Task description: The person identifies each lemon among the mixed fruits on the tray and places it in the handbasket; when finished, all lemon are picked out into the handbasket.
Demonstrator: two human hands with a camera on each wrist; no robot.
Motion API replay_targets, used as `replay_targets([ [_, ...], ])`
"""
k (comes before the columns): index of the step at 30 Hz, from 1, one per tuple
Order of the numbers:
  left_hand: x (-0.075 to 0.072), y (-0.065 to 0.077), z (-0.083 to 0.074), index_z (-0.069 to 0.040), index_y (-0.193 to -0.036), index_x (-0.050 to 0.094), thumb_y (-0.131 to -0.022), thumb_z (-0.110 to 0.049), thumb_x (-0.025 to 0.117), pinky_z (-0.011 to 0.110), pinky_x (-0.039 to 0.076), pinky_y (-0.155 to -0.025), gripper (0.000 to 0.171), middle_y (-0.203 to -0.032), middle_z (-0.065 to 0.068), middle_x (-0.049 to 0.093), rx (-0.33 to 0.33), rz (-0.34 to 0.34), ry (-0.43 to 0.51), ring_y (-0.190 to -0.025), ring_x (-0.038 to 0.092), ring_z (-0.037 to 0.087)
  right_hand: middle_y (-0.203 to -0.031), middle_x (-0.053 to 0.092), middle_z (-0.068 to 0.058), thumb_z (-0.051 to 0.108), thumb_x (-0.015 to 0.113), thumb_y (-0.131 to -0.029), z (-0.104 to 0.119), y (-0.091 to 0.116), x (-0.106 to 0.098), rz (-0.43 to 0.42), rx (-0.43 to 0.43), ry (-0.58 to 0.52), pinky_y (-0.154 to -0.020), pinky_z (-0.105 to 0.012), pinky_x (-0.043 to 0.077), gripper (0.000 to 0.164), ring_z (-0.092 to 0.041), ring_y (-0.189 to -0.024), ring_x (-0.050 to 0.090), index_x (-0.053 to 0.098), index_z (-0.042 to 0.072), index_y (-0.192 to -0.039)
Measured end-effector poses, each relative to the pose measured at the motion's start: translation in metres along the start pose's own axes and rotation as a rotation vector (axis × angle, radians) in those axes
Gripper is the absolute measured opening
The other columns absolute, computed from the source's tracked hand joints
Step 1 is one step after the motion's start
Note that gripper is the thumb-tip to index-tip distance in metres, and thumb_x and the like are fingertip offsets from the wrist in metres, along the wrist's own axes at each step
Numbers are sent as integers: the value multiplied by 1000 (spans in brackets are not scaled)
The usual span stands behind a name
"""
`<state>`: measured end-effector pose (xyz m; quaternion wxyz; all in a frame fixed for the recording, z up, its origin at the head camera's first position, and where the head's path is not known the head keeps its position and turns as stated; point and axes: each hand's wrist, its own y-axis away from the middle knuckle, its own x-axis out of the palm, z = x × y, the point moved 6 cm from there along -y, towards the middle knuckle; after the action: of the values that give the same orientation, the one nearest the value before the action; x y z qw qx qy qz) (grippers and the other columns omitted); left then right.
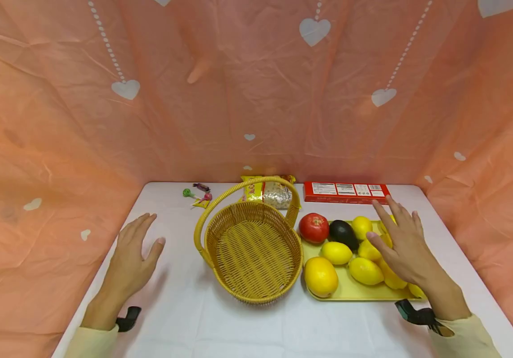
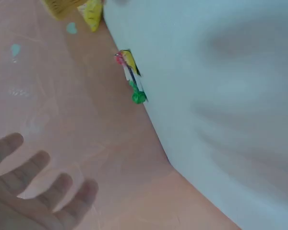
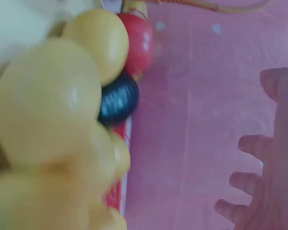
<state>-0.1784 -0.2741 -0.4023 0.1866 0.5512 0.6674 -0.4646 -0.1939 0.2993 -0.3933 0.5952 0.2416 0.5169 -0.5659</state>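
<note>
My left hand [image 1: 130, 263] hovers over the left side of the table, fingers extended and holding nothing. On the other side, my right hand [image 1: 406, 248] is held above the fruit tray with its fingers spread. Between them stands a round wicker basket [image 1: 256, 258] with an arched handle; its inside is bare. The yellow tray [image 1: 359, 295] carries several lemons [image 1: 366, 271], a dark avocado [image 1: 343, 233], a red tomato [image 1: 314, 228] and an orange-yellow round fruit [image 1: 321, 277]. Part of the lemon pile is hidden behind my right hand.
Behind the basket lies a yellow snack bag [image 1: 276, 193], partly behind the handle. A red box [image 1: 346, 193] lies at the back right. Several small candies, among them a green lollipop [image 1: 187, 193], lie at the back left. Orange cloth [image 1: 220, 124] surrounds the table [image 1: 180, 318].
</note>
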Motion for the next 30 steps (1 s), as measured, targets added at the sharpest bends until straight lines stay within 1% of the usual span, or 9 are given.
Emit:
replay_targets([
  [5,-20,28,-8,-15,-157,60,-102,-7,72,11,43,-115,56,-156,14,60,29,-80,143,-140,55,13,-179,17,-31,29,56,-112,-29,24,-25,-75,47,-96,-132,-79,-7,73,-67,-156,18,23,16,-176],
  [7,-23,38,-13,-12,-153,63,-99,2,72,1,44,-106,56,-152,7,64,55,-102,221,-132,56,1,-178,18,-32,26,54,-113,-42,34,-32,-80,88,-136,-128,-85,-3,70,-68,-156,17,25,16,-176],
  [10,-21,55,-23,1,-147,66,-93,18,70,9,54,-104,56,-147,2,67,114,-121,399,-132,60,0,-178,23,-31,23,54,-114,-59,48,-42,-82,146,-189,-123,-92,4,64,-67,-157,19,32,16,-174],
  [12,-16,65,-32,12,-142,64,-89,27,66,16,59,-103,55,-147,5,68,171,-126,551,-132,64,8,-180,29,-19,22,56,-114,-69,57,-46,-84,177,-199,-120,-93,12,61,-56,-161,25,38,18,-172],
  [14,-9,74,-41,19,-139,62,-86,32,63,20,61,-104,55,-145,10,69,216,-112,693,-132,66,14,-176,39,7,22,61,-112,-78,65,-49,-90,203,-212,-133,-64,32,58,-25,-161,38,47,21,-168],
  [17,4,84,-53,22,-136,61,-85,35,62,22,61,-104,53,-143,14,70,243,-69,814,-131,68,16,-151,50,40,19,68,-109,-88,74,-52,-76,219,-249,-109,-10,47,53,19,-133,47,57,20,-161],
  [19,14,90,-60,20,-137,62,-86,34,63,22,62,-103,53,-143,10,71,229,-28,827,-131,68,15,-137,52,48,14,72,-107,-93,77,-53,-55,212,-299,-87,8,38,49,31,-117,45,63,14,-155],
  [26,49,105,-77,-2,-146,66,-97,14,71,26,67,-94,52,-146,1,69,56,134,726,-126,68,5,-134,67,36,-2,71,-104,-108,91,-40,32,201,-458,-88,3,49,41,23,-117,60,69,1,-144],
  [30,68,110,-82,-17,-154,63,-101,-6,77,30,69,-90,56,-157,11,59,-95,235,639,-129,68,21,-133,70,33,-4,69,-104,-119,96,-25,88,217,-505,-87,-1,53,39,18,-116,64,68,-2,-144],
])
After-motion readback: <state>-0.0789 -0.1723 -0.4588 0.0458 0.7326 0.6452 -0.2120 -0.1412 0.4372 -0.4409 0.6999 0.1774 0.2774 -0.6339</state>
